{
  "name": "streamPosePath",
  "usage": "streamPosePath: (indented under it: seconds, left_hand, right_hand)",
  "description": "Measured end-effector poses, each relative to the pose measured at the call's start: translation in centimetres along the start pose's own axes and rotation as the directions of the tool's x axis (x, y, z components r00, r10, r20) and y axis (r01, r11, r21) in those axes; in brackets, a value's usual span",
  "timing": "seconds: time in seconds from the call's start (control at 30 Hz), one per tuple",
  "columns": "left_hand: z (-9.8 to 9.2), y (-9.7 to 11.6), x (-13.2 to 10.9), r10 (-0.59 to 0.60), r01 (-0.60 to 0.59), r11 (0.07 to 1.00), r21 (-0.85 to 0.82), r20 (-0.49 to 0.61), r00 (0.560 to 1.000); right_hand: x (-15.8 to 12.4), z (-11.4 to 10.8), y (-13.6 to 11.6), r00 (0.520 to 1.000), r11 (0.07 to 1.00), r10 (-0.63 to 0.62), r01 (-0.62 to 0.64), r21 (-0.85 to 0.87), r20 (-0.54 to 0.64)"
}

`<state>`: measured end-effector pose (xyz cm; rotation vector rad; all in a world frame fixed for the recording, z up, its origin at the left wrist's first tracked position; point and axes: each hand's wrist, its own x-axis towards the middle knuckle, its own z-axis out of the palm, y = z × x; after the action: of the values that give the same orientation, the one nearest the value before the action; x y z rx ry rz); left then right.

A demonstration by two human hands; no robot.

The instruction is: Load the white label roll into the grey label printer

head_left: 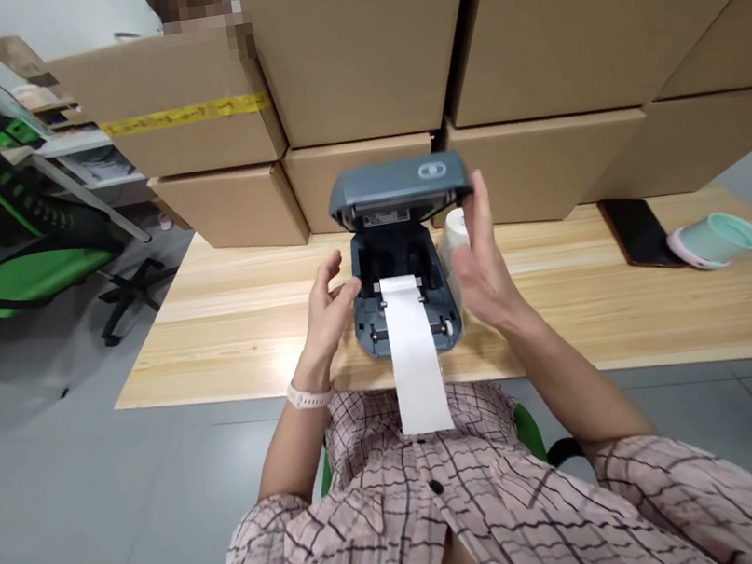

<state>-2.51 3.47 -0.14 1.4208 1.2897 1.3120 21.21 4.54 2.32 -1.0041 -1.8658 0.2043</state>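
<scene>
A dark grey label printer (372,344) stands on the wooden table in front of me, its lid (396,183) raised. A white strip of label paper (417,361) runs out of its middle and hangs past the table's front edge. My left hand (330,312) is open at the printer's left side, thumb by the rim, holding nothing. On the other side, my right hand (485,266) has its fingers stretched up against the lid's right edge, not wrapped round it. Partly hidden behind this hand is a white roll (456,228) beside the printer.
Cardboard boxes (369,47) are stacked along the table's back edge. On the right lie a dark phone (638,231) and a mint-green cup (723,238) tipped on its side. A green office chair (53,269) stands at left; a person's head shows above the boxes.
</scene>
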Motion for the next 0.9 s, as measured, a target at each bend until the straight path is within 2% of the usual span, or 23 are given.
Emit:
streamPosePath:
  seconds: [0.1,0.17,0.23,0.33,0.37,0.4,0.43,0.47,0.53,0.6,0.67,0.7,0.9]
  left_hand:
    - [0.7,-0.8,2.5,-0.041,0.043,0.999,-0.012,0.130,0.991]
    - [1.1,-1.4,3.3,-0.043,0.050,0.998,-0.035,0.181,0.983]
    - [1.4,-1.8,3.5,-0.045,0.056,0.997,-0.049,0.196,0.979]
    - [1.6,-2.0,3.2,-0.051,0.066,0.995,-0.078,0.177,0.983]
    - [1.6,-2.0,3.1,-0.050,0.067,0.993,-0.094,0.169,0.984]
    - [1.7,-2.0,2.9,-0.050,0.068,0.992,-0.109,0.161,0.986]
    - [1.7,-2.0,2.8,-0.051,0.070,0.990,-0.120,0.158,0.986]
    - [1.7,-1.9,2.8,-0.052,0.072,0.990,-0.124,0.157,0.986]
    - [1.7,-2.0,2.7,-0.052,0.071,0.990,-0.120,0.157,0.986]
    - [1.7,-2.0,2.7,-0.056,0.074,0.991,-0.112,0.155,0.986]
    - [1.6,-2.1,2.8,-0.059,0.077,0.991,-0.109,0.153,0.986]
    - [1.6,-2.2,2.9,-0.054,0.071,0.991,-0.110,0.153,0.987]
    - [1.2,-3.4,3.5,0.017,0.031,0.973,-0.229,0.206,0.979]
  right_hand:
    - [4.5,0.5,2.0,1.000,0.999,-0.009,0.008,-0.049,-0.030]
    - [6.8,0.7,3.0,0.999,0.997,-0.017,0.014,-0.074,-0.038]
    - [8.0,0.6,3.2,0.997,0.994,-0.040,0.032,-0.103,-0.068]
    - [7.5,0.2,2.0,0.985,0.985,-0.073,0.047,-0.164,-0.158]
    - [7.0,0.2,1.4,0.989,0.983,-0.083,0.060,-0.175,-0.125]
    - [6.4,0.3,0.9,0.996,0.981,-0.087,0.079,-0.180,-0.034]
    - [5.9,0.4,0.5,0.991,0.978,-0.084,0.102,-0.184,0.104]
    - [5.5,0.7,0.1,0.960,0.972,-0.073,0.129,-0.197,0.269]
    - [5.2,1.4,-0.1,0.820,0.946,-0.021,0.202,-0.254,0.572]
    - [5.5,2.1,-0.1,0.674,0.916,0.027,0.278,-0.288,0.738]
    - [6.2,2.6,0.1,0.571,0.913,0.038,0.313,-0.260,0.820]
    - [6.6,2.7,0.2,0.538,0.920,0.037,0.310,-0.238,0.842]
    - [8.5,1.7,0.8,0.421,0.963,0.015,0.238,-0.127,0.907]
